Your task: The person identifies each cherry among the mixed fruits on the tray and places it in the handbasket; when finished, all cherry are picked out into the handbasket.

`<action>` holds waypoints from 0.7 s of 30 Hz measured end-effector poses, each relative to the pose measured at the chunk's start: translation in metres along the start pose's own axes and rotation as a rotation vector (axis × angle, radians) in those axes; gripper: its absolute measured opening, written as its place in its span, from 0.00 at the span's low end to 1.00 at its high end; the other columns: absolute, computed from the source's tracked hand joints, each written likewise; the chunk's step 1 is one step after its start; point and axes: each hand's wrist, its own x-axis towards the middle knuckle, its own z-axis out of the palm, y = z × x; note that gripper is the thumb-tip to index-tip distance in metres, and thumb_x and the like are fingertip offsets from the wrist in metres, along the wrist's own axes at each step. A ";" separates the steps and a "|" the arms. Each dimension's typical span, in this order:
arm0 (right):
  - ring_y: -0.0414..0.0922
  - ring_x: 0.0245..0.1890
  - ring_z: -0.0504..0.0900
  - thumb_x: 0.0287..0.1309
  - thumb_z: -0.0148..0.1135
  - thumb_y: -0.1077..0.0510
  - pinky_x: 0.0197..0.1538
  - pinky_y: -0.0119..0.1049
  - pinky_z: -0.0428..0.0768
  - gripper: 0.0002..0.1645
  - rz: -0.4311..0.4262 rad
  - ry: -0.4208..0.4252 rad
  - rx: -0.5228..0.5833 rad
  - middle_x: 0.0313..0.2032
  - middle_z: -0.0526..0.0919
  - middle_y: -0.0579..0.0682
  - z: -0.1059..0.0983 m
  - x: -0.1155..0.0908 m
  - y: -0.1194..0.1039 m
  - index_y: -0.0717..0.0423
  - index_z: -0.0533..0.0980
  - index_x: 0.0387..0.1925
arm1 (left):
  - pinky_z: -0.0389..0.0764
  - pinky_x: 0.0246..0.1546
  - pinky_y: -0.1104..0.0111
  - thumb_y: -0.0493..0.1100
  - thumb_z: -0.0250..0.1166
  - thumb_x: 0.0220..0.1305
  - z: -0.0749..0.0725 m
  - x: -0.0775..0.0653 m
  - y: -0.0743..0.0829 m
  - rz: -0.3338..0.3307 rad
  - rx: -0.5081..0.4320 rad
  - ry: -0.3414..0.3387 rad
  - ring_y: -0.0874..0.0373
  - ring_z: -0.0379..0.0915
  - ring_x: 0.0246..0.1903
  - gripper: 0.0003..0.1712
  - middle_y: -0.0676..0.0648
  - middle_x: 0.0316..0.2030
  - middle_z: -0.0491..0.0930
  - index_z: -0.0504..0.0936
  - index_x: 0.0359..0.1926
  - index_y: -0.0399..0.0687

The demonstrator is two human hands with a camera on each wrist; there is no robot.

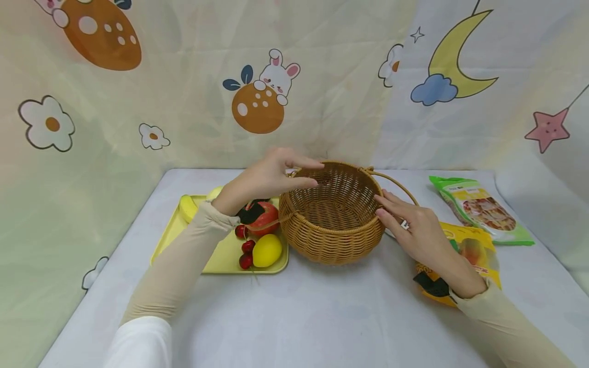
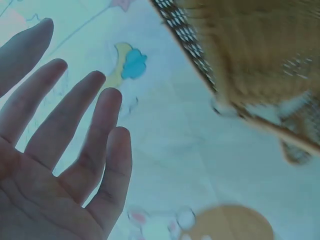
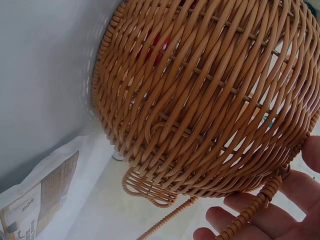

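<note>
- Wicker basket point(image 1: 333, 243): stands on the pale tabletop point(image 1: 331, 317), mouth upward, between a tray and two bags.
- Left hand point(image 1: 276, 174): raised by the basket's left rim; fingers apart and extended, clear of the wicker in the left wrist view.
- Right hand point(image 1: 409, 220): at the opposite rim; fingers nearly straight, slightly apart, touching the rim near the handle point(image 1: 398, 185), which arches out beyond them.
- Yellow tray point(image 1: 221, 263): just beside the basket, on the left; bears a banana point(image 1: 187, 208), a red fruit point(image 1: 266, 219), cherries point(image 1: 246, 261) and a lemon point(image 1: 267, 250), partly hidden by the left forearm.
- Yellow bag point(image 1: 483, 255): lies partly beneath the right wrist in the head view.
- Green bag point(image 1: 488, 209): lies farther back, near the yellow one.
- Printed cloth point(image 1: 345, 102): hangs behind.
</note>
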 end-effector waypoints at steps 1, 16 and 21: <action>0.28 0.09 0.48 0.73 0.60 0.54 0.19 0.30 0.59 0.25 -0.001 0.002 0.002 0.67 0.76 0.63 0.000 0.000 0.000 0.56 0.76 0.67 | 0.80 0.52 0.60 0.52 0.73 0.64 -0.003 -0.010 -0.002 -0.027 0.003 0.014 0.59 0.79 0.54 0.24 0.56 0.57 0.86 0.85 0.61 0.63; 0.30 0.08 0.55 0.73 0.60 0.55 0.21 0.30 0.60 0.25 -0.014 0.011 0.002 0.66 0.77 0.64 0.000 0.000 -0.004 0.58 0.76 0.67 | 0.81 0.50 0.50 0.50 0.75 0.62 -0.017 -0.162 -0.049 -0.398 0.140 0.131 0.47 0.80 0.54 0.24 0.50 0.54 0.88 0.86 0.60 0.59; 0.31 0.08 0.57 0.74 0.59 0.54 0.22 0.31 0.60 0.25 -0.006 0.003 -0.005 0.67 0.76 0.64 -0.001 0.000 -0.004 0.57 0.75 0.68 | 0.79 0.41 0.60 0.50 0.76 0.60 -0.015 -0.206 -0.062 -0.517 0.180 0.149 0.43 0.80 0.49 0.23 0.44 0.49 0.90 0.88 0.57 0.57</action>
